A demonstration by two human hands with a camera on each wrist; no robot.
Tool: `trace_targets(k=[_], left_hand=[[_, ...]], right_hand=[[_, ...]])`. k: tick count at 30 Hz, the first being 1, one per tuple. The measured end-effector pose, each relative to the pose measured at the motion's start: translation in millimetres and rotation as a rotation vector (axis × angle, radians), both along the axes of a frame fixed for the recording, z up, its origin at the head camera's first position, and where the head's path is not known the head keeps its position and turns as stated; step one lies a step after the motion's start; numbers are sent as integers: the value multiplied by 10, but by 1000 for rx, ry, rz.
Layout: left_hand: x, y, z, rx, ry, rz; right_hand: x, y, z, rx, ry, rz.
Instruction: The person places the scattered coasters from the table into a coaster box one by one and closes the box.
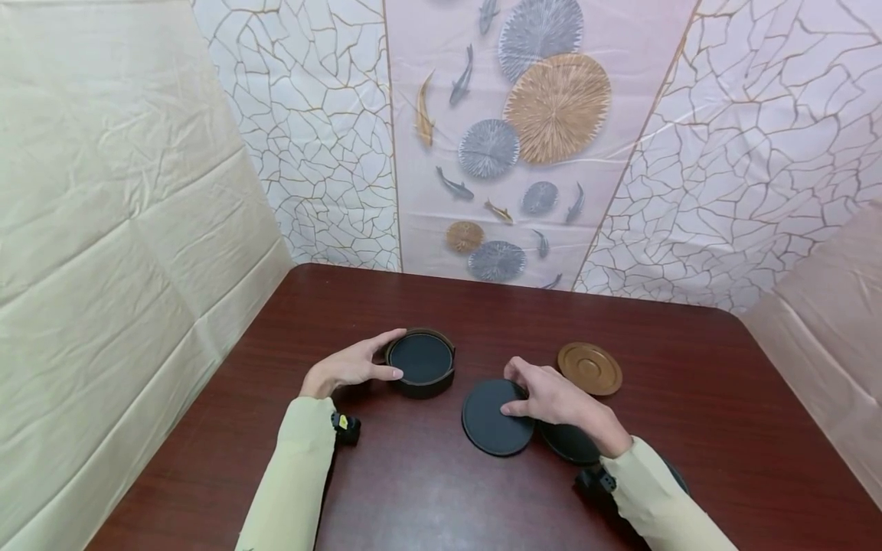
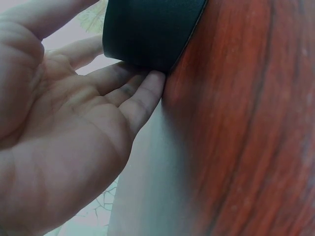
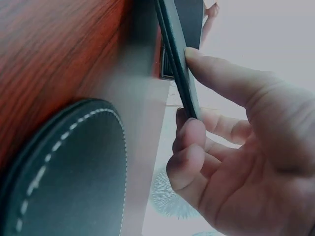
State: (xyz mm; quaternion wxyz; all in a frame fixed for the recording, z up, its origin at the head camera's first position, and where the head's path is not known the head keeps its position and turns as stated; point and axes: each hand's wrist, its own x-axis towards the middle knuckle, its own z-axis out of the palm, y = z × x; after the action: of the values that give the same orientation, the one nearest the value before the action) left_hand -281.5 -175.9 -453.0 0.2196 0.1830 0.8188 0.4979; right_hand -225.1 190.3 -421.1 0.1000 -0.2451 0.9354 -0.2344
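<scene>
A round, dark coaster holder (image 1: 422,389) with a black coaster (image 1: 420,358) inside stands left of the table's middle. My left hand (image 1: 347,363) grips its left side, thumb on the near side and fingers on the far side. In the left wrist view, fingertips touch the holder's dark wall (image 2: 147,34) low down by the tabletop. To the right, my right hand (image 1: 554,394) pinches a round black coaster (image 1: 492,421) between thumb and fingers. The right wrist view shows this coaster (image 3: 178,59) edge-on, raised off the table.
Another black coaster (image 1: 570,444) lies partly under my right hand, and a dark round edge (image 1: 675,474) shows beyond the right sleeve. White stitching rims a coaster (image 3: 83,172) in the right wrist view. A brown round disc (image 1: 589,369) lies behind my right hand on the table (image 1: 406,490).
</scene>
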Motion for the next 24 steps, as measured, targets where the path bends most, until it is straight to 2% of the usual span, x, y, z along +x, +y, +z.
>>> trace_targets(k=[6,15,24], left_hand=[[14,-18,10,-6,-6,5],[-3,-16,7,-24,-7,17],[16,-20,11,-23,2,13]], right_hand=[[7,-26,30,-1,18,-17],[20,-12,92,-35,82,55],[16,-81,207,-62,66,118]])
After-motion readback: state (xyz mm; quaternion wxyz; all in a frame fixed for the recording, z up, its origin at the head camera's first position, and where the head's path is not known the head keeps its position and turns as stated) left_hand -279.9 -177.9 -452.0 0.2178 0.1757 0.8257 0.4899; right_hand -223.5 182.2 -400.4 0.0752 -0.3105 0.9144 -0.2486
